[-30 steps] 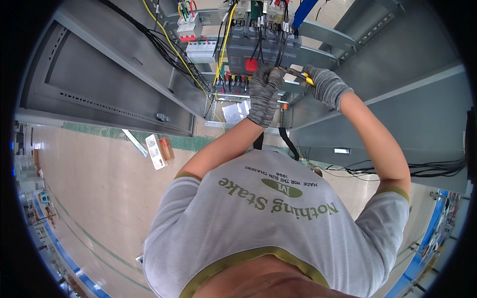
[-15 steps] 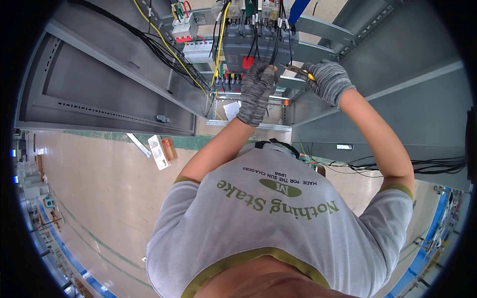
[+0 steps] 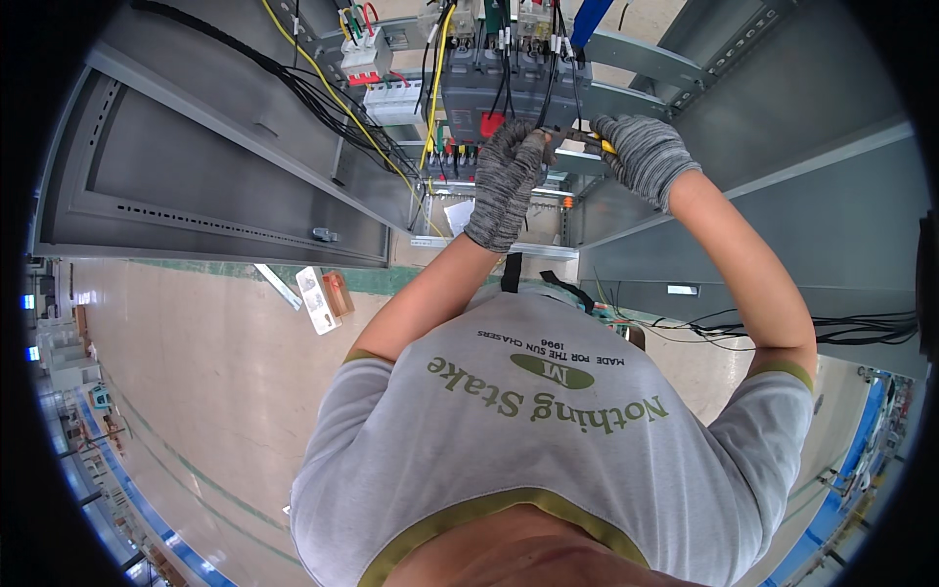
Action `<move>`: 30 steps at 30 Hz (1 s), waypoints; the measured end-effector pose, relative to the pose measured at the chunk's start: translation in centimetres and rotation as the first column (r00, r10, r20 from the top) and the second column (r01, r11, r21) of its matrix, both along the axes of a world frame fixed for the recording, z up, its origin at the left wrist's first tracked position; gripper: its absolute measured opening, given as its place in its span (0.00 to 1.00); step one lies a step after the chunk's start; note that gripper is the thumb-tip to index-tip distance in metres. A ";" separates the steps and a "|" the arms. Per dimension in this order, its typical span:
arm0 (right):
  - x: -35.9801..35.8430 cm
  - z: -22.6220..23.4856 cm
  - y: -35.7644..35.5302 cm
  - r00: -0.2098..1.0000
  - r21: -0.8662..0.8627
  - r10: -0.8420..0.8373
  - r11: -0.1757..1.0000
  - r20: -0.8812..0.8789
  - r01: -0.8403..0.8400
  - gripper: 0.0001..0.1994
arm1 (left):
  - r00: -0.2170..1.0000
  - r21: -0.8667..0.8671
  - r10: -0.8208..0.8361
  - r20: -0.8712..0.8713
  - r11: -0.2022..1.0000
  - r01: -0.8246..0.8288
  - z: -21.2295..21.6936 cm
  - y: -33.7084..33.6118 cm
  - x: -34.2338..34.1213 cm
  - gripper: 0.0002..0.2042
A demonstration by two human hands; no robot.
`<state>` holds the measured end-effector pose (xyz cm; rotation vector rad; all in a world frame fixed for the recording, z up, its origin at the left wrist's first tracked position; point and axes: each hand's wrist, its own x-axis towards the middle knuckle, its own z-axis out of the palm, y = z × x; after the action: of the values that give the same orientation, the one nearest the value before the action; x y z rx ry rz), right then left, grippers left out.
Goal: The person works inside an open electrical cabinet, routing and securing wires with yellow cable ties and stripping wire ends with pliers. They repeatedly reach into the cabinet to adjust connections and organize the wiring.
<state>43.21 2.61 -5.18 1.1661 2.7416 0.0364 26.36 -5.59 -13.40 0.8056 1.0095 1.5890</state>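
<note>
Both my hands wear grey knitted gloves and work in front of a dark grey circuit breaker (image 3: 523, 80) with a red part on its face. My left hand (image 3: 507, 186) is closed, thumb and fingertips pinched on a thin black wire (image 3: 548, 98) that hangs down over the breaker. To its right, my right hand (image 3: 648, 157) is wrapped around pliers (image 3: 606, 146) with yellow-and-black handles. Their dark jaws point left, close to my left fingertips. Whether the jaws touch the wire cannot be made out.
Grey cabinet walls (image 3: 792, 78) rise on both sides. A yellow wire (image 3: 323, 73) and a black wire bundle (image 3: 323, 106) run down at the left. White modular breakers (image 3: 394, 103) sit beside the big one. A cardboard box (image 3: 335, 292) lies on the floor behind left.
The pliers have turned slightly and their jaws now sit nearer my left fingertips. My right hand has shifted a little to the left; my left hand keeps its pinch on the wire.
</note>
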 end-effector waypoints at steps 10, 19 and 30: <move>0.8 -3.3 0.9 0.954 -0.301 -0.078 0.953 -0.289 -0.013 0.17 | 0.999 -0.020 -0.041 -0.036 0.999 0.040 0.6 0.0 -0.5 0.06; 1.1 -3.0 1.0 0.974 -0.173 -0.050 0.985 -0.219 0.011 0.18 | 0.985 -0.073 -0.170 0.009 0.983 0.170 1.9 -0.4 -1.6 0.08; -0.2 -1.0 -1.0 0.990 -0.112 -0.066 0.992 -0.127 0.052 0.13 | 0.981 -0.055 -0.150 -0.122 0.988 0.144 2.0 -0.2 -2.5 0.07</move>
<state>43.05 1.58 -6.19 1.2609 2.7778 -0.2011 23.82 -5.83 -11.37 0.9372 1.0474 1.3985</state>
